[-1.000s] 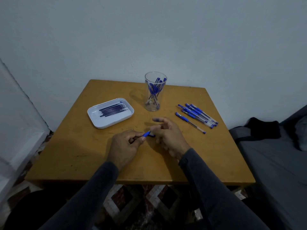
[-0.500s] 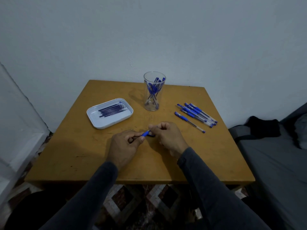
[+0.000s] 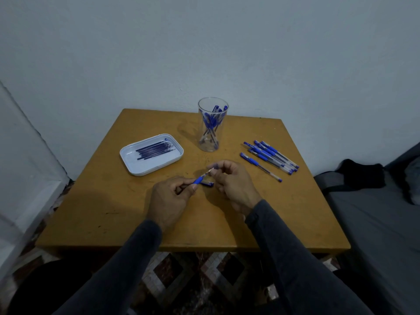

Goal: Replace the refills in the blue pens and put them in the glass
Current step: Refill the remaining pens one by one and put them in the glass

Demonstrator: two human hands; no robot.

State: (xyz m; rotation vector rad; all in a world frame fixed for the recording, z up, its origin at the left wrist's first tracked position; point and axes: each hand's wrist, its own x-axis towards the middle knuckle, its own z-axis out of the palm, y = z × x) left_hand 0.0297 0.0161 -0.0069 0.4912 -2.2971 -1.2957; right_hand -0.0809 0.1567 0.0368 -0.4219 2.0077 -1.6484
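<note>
Pinched at the writing tip between the right hand's [image 3: 231, 183] thumb and curled fingertips [image 3: 214, 171], gripped by the blue sleeve in the left hand's [image 3: 169, 198] closed fingers: one blue pen [image 3: 201, 178], long axis slanting up and away from left hand to right. Both hands equally near, so probably unscrewing the tip (whether loosened yet, cannot tell). On the table [image 3: 113, 212] just under the pen, a small blue cap [image 3: 208, 184]. Beyond, the glass [image 3: 212, 126] with finished pens; refills [image 3: 154, 151] in the white tray [image 3: 136, 169] to the left; waiting pens [image 3: 268, 156] to the right.
</note>
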